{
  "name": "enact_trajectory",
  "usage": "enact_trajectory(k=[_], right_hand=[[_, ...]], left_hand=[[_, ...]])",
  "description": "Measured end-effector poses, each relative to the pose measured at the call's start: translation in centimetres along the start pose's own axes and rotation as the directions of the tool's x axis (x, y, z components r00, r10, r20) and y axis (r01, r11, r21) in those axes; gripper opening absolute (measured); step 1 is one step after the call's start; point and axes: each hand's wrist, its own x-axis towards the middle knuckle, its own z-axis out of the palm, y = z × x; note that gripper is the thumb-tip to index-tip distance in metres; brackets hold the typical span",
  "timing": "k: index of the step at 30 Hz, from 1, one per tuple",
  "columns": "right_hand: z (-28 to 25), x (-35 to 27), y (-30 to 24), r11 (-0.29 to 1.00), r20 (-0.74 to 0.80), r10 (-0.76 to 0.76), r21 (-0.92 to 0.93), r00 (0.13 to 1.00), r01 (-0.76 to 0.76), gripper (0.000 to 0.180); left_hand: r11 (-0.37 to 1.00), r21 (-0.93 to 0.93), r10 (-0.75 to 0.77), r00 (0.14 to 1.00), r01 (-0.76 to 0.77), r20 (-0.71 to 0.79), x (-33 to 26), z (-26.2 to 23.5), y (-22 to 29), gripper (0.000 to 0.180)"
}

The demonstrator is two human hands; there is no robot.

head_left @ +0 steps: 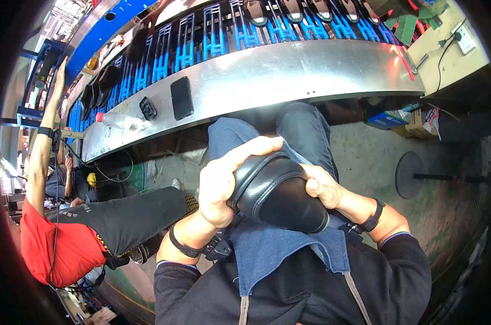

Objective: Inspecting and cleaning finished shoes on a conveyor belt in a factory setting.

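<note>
A black leather shoe [286,197] is held over my lap, its rounded, stitched end toward my body. My left hand [219,187] wraps around one side of it, thumb and fingers spread along the padded edge. On the other side my right hand [322,187] grips it, with the thumb pressed on the upper. Most fingers of the right hand are hidden behind the shoe. A blue denim apron [289,254] lies under it across my lap.
Ahead runs a metal ledge [245,73] with a phone [181,97], a small black object [147,108] and a plastic bottle [121,120]. Beyond it, blue racks [213,40] carry several shoes [291,10]. A co-worker in a red shirt [61,244] sits at left, arm stretched forward.
</note>
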Motion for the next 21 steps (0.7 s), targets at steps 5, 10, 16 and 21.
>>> enact_trajectory(k=[5,10,16,21], right_hand=[[-0.2,-0.4,0.1,0.997,0.038,0.078,-0.006,0.996,-0.077,0.102],[-0.4,-1.3,1.1,1.0,0.033,-0.012,0.009,0.999,0.012,0.08],[-0.4,-1.6,1.8,0.989,-0.075,-0.037,0.14,0.997,0.047,0.079],[-0.4,-2.1,2.8,0.99,-0.116,-0.047,0.127,0.992,0.062,0.073]], left_hand=[[0.995,0.072,-0.072,0.995,0.067,0.069,-0.3,0.8,0.5,0.084],[0.974,0.225,0.005,0.997,-0.022,0.077,0.0,2.0,3.3,0.081],[0.876,0.464,0.088,0.99,-0.131,0.114,-0.7,2.5,2.9,0.075],[0.689,0.665,0.281,0.952,-0.29,0.124,-2.0,2.8,-0.3,0.073]])
